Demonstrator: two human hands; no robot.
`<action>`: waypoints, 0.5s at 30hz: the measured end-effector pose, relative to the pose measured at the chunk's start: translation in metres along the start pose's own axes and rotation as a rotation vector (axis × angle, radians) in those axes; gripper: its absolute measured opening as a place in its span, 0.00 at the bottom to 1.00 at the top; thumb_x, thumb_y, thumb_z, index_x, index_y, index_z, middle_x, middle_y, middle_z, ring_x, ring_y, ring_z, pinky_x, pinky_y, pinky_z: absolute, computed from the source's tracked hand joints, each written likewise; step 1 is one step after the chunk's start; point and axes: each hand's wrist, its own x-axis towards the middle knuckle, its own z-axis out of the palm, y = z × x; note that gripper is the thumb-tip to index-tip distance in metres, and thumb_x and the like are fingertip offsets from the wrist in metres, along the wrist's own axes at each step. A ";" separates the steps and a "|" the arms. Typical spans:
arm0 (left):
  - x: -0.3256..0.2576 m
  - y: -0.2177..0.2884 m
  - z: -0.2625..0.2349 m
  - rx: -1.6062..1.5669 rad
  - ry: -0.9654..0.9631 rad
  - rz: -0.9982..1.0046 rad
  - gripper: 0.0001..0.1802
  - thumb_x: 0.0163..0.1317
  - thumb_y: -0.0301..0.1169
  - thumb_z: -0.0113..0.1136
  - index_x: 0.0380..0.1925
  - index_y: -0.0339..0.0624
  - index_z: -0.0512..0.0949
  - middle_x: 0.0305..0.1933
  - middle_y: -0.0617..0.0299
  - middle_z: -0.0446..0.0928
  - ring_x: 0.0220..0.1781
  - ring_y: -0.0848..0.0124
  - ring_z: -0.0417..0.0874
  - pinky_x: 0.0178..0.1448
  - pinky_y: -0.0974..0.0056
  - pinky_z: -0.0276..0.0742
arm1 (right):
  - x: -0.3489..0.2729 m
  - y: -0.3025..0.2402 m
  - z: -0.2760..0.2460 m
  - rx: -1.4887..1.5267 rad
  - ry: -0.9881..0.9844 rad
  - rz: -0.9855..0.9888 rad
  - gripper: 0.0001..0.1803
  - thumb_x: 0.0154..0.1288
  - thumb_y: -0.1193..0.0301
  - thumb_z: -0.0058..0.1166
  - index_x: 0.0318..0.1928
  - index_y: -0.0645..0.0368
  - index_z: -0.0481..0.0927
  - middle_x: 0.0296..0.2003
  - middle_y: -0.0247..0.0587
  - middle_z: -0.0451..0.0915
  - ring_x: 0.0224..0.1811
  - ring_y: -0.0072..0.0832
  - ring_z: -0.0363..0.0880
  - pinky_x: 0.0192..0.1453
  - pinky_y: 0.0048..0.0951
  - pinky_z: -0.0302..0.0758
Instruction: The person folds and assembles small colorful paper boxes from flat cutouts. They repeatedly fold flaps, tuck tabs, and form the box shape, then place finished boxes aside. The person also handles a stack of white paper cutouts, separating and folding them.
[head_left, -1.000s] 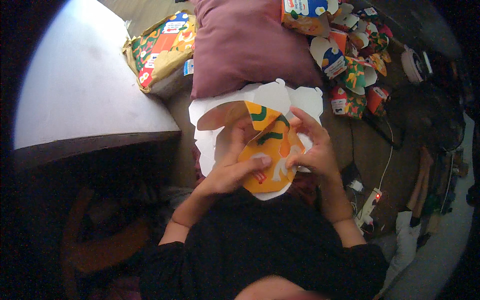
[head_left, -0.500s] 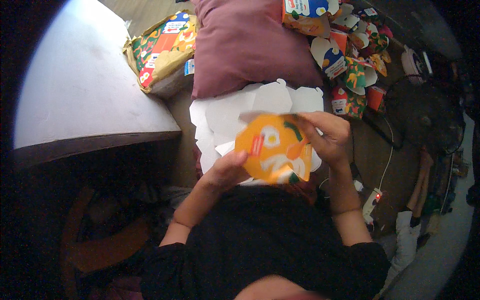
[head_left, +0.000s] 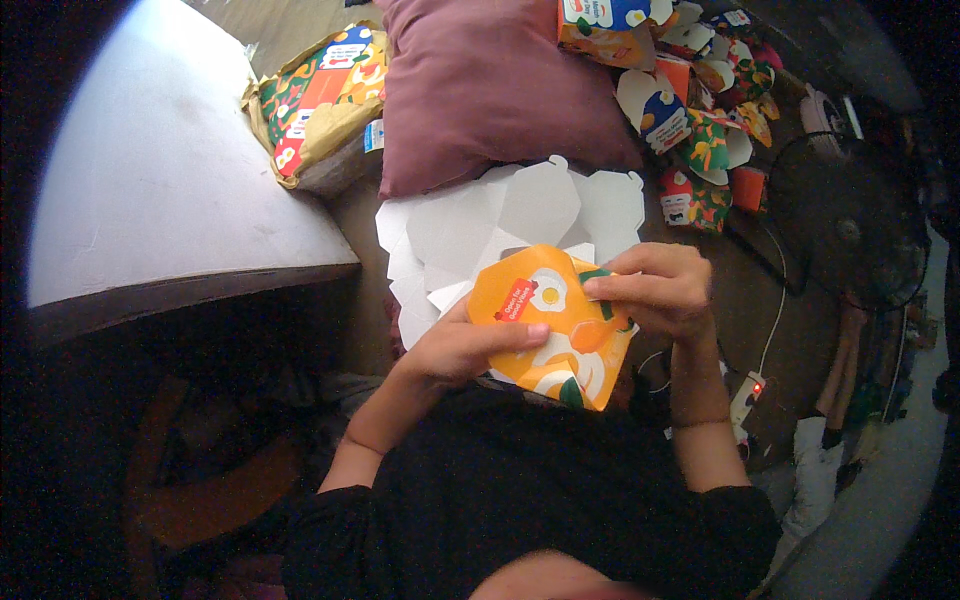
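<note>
A yellow printed food carton (head_left: 572, 325) with egg and leaf pictures is held in front of my body, partly folded. My left hand (head_left: 470, 345) grips its left side, thumb lying over the printed face and fingers hidden behind. At the upper right edge, my right hand (head_left: 665, 290) pinches a green-patterned flap between thumb and fingers. Just beyond the carton lies an unfolded white carton blank (head_left: 450, 230), plain side up, partly covered by what I hold.
A mauve cushion (head_left: 500, 90) lies beyond the blanks. Folded cartons (head_left: 705, 145) are heaped at the far right, near a dark fan (head_left: 850, 225) and a power strip (head_left: 745, 398). Left are a paper-wrapped carton bundle (head_left: 325, 105) and a white tabletop (head_left: 190, 170).
The carton has come slightly lower and turned, its right side now bent at a fold. My left thumb has moved onto its face, and my right hand has shifted down to the flap.
</note>
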 end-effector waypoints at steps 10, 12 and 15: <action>0.003 0.011 -0.016 0.418 -0.174 0.187 0.26 0.58 0.30 0.63 0.54 0.39 0.63 0.54 0.58 0.66 0.58 0.72 0.67 0.61 0.66 0.64 | -0.028 -0.020 0.028 0.847 -0.018 0.952 0.29 0.55 0.61 0.63 0.55 0.64 0.75 0.45 0.44 0.81 0.49 0.29 0.77 0.57 0.31 0.71; 0.007 0.011 -0.018 0.511 -0.272 0.146 0.25 0.59 0.29 0.63 0.53 0.39 0.63 0.53 0.59 0.67 0.58 0.73 0.67 0.61 0.66 0.65 | -0.026 -0.018 0.036 0.824 0.009 0.766 0.36 0.52 0.62 0.65 0.60 0.63 0.70 0.50 0.46 0.77 0.53 0.28 0.73 0.59 0.31 0.69; 0.012 0.011 -0.017 0.739 -0.323 0.206 0.23 0.58 0.30 0.64 0.51 0.37 0.67 0.47 0.58 0.74 0.52 0.73 0.74 0.57 0.67 0.69 | -0.023 -0.010 0.035 1.168 -0.146 0.795 0.52 0.47 0.59 0.67 0.69 0.61 0.52 0.62 0.49 0.63 0.60 0.31 0.67 0.65 0.33 0.63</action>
